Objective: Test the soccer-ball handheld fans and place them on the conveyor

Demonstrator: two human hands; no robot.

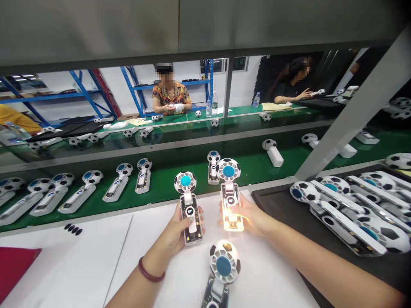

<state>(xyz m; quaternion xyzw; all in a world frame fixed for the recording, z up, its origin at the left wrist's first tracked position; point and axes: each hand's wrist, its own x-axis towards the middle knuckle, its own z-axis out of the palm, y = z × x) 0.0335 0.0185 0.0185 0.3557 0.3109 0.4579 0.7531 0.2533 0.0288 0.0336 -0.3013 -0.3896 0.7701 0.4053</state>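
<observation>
Left hand (175, 229) and right hand (253, 216), apart, each wrapped around a football-topped device

Across the middle runs a green surface (173, 162), a row of similar devices (81, 192) lying along its left part. Nearer spreads a white worktop (263, 273), with both hands over its far part. On the right, a black tray (279, 203) holds a pile of the same devices. At the worktop's left lies a red sheet (17, 269).

The left device (189, 201) stands tilted in the left hand, thumb on its front. The right device (230, 192), near it in the right hand, glows brightly at its lower end. Both have blue-centred heads and small round displays, too small to read surely. A third device (224, 263) shows between the forearms, its lower end cut off. A dark red bangle (150, 272) circles the left wrist. Four black ovals (73, 229) lie in a row on the worktop.
</observation>
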